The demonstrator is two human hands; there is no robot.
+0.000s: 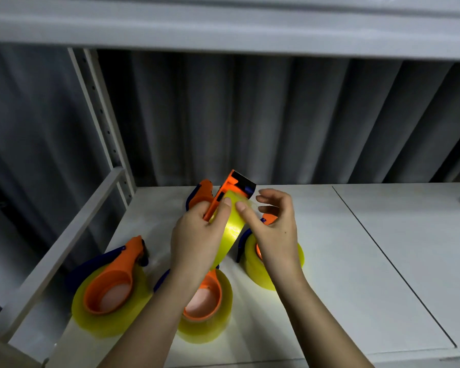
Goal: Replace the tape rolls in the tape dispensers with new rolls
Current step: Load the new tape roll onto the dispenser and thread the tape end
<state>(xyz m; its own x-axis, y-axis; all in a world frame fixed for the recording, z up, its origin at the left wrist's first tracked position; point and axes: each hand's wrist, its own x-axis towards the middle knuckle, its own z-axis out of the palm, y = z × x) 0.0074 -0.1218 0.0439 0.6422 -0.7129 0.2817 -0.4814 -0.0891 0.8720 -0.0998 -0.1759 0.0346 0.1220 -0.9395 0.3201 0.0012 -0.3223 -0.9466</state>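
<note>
Two hands work above a white shelf (329,261): the left hand (194,235) grips an orange tape dispenser (229,189) loaded with a yellow tape roll (230,232), held upright in the air. The right hand (271,229) presses its thumb on the roll's loose tape end, other fingers loosely spread. Three loaded dispensers (112,282) lie on the shelf beneath.

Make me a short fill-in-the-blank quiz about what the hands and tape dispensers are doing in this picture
1. The held dispenser is gripped by the ____ hand.
2. The right hand presses its ____ on the yellow tape.
3. The tape rolls on the shelf are ____ in colour.
4. Each dispenser body is ____ with blue trim.

Missing words: left; thumb; yellow; orange
</note>
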